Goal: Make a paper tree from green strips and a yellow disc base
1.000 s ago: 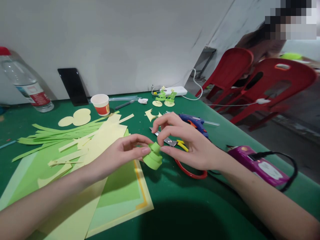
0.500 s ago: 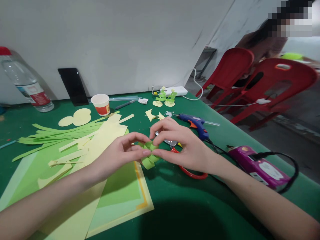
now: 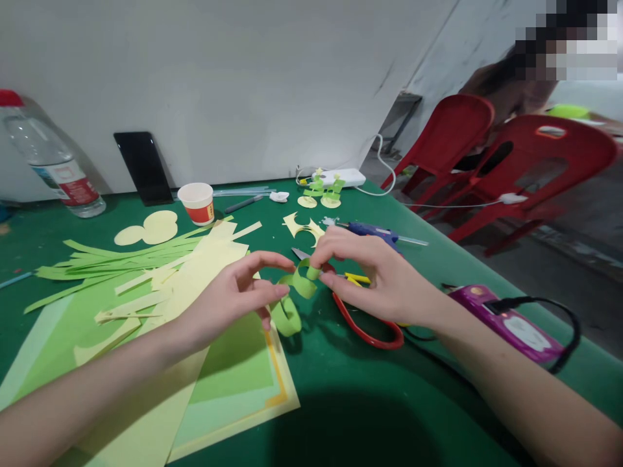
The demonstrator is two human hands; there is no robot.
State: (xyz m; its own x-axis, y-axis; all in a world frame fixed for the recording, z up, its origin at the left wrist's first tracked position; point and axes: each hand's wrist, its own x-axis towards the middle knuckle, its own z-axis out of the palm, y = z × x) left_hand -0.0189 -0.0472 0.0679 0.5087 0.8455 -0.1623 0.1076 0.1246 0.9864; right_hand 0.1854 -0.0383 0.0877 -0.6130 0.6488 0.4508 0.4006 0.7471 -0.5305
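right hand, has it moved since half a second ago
Yes: against the blue glue gun, the right hand has shifted rightward in the view; it now hides most of the gun's handle, which showed clearly then.

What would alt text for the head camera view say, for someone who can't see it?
A person's right hand pinches a curled green paper strip above a green table, the left hand at its coils. Paper sheets lie at left, scissors partly under the right hand, a glue gun farther back.
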